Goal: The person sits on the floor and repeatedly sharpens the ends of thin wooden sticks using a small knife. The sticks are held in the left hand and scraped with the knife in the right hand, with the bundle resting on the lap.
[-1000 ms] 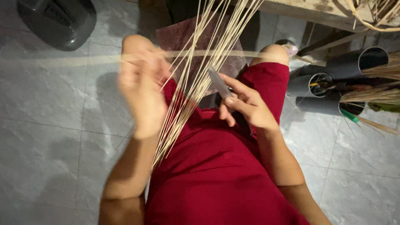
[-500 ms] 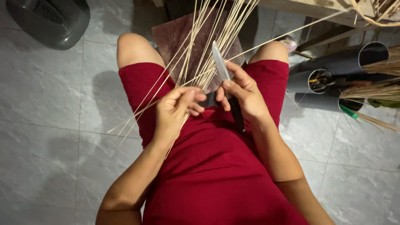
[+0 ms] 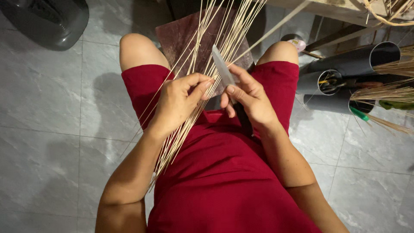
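A: What differs from half a second ago?

B: Little. The left hand [image 3: 181, 101] sits a touch higher on the bundle of thin sticks [image 3: 202, 73], fingers curled round it with thumb and forefinger pinched near the knife [image 3: 223, 69]. The right hand [image 3: 250, 101] keeps its grip on the knife, blade pointing up and away. A second ago the left hand was raised out towards the left knee.

A: And the sticks themselves?

B: Pale, straw-coloured, very slender and long. They fan upward past a dark brown board [image 3: 181, 39] between the knees and trail down over the red shorts [image 3: 224, 172] towards the left forearm.

A: Around them?

B: Grey floor tiles [image 3: 47, 129], dark tubes [image 3: 345, 71] holding more sticks to the right.
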The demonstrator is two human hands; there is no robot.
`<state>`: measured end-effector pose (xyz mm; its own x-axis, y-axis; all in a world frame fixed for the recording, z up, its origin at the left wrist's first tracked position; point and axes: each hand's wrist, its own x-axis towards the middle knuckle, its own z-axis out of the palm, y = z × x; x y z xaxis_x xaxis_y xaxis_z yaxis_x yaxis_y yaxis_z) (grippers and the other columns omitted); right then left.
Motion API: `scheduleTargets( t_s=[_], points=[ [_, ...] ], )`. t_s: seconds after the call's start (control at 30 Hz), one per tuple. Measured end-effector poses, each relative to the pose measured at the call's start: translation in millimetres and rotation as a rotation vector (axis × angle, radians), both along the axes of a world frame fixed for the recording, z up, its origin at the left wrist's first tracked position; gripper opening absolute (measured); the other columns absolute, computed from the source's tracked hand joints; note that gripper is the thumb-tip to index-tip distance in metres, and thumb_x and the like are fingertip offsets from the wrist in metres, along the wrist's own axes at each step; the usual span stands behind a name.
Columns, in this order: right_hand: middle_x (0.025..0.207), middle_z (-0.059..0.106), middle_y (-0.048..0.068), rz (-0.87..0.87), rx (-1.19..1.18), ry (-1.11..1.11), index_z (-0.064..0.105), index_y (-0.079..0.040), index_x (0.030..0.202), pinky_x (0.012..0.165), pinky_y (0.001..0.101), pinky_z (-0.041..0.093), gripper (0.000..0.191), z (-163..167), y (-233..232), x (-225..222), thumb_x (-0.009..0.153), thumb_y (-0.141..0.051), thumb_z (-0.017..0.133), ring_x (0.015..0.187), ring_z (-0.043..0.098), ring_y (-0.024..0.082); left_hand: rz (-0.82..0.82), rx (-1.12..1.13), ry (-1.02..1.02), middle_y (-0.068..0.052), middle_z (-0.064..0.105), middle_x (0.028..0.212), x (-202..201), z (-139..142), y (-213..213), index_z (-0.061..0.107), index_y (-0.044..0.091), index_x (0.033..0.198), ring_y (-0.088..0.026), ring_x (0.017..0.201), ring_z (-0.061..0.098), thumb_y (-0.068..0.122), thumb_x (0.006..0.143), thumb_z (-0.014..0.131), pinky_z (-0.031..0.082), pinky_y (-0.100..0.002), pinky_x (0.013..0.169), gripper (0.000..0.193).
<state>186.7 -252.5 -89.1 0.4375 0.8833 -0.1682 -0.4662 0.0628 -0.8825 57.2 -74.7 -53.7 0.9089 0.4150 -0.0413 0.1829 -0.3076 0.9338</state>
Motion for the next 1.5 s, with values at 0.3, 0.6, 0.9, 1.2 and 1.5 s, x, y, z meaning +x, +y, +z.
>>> scheduleTargets(
  t_s=[0.3, 0.6, 0.9, 1.2, 1.5],
  points=[
    [0.087, 0.069, 0.013, -0.096, -0.007, -0.089, 0.042, -0.003, 0.154, 0.059, 0.0262, 0.051, 0.046, -12.4, -4.9, 23.9, 0.109, -0.006, 0.051, 0.059, 0.058, 0.015, 0.06, 0.177, 0.027, -0.007, 0.075, 0.077, -24.7, 4.1, 12.1, 0.077, 0.009, 0.111, -0.009, 0.063, 0.072, 0.018, 0.1, 0.068, 0.055, -0.026, 0.056, 0.016],
    [0.084, 0.065, 0.009, -0.268, -0.067, -0.146, 0.056, -0.003, 0.146, 0.055, 0.0241, 0.043, 0.037, -13.1, -43.3, 66.2, 0.109, -0.006, 0.054, 0.058, 0.053, 0.014, 0.014, 0.096, 0.117, -0.003, 0.074, 0.073, -55.1, 10.5, 33.5, 0.078, 0.009, 0.112, -0.007, 0.064, 0.069, 0.016, 0.1, 0.066, 0.055, -0.022, 0.06, 0.019],
    [0.078, 0.063, 0.007, -0.506, 0.01, 0.002, 0.056, -0.005, 0.147, 0.046, 0.0203, 0.033, 0.037, -24.5, -97.7, 128.7, 0.11, -0.001, 0.055, 0.05, 0.047, 0.01, 0.013, 0.047, 0.181, 0.0, 0.071, 0.068, -79.8, 4.6, 42.2, 0.079, 0.01, 0.111, -0.004, 0.061, 0.063, 0.014, 0.097, 0.068, 0.05, -0.022, 0.053, 0.018],
    [0.072, 0.057, 0.004, -0.549, 0.048, -0.169, 0.053, -0.002, 0.149, 0.045, 0.0228, 0.034, 0.036, -2.6, -97.0, 96.8, 0.113, -0.003, 0.051, 0.05, 0.046, 0.011, 0.2, -0.049, 0.158, 0.001, 0.07, 0.073, -83.9, 8.8, 42.7, 0.079, 0.01, 0.114, -0.005, 0.056, 0.053, 0.015, 0.099, 0.068, 0.041, -0.022, 0.048, 0.02],
    [0.082, 0.065, 0.008, -0.073, -0.012, -0.083, 0.044, -0.003, 0.153, 0.056, 0.0228, 0.045, 0.046, 2.9, -22.7, 22.2, 0.108, -0.008, 0.053, 0.059, 0.053, 0.012, 0.05, 0.137, 0.062, -0.007, 0.079, 0.097, -52.6, 3.7, 10.6, 0.077, 0.01, 0.112, -0.01, 0.076, 0.077, 0.015, 0.098, 0.068, 0.061, -0.025, 0.064, 0.017]
  ],
)
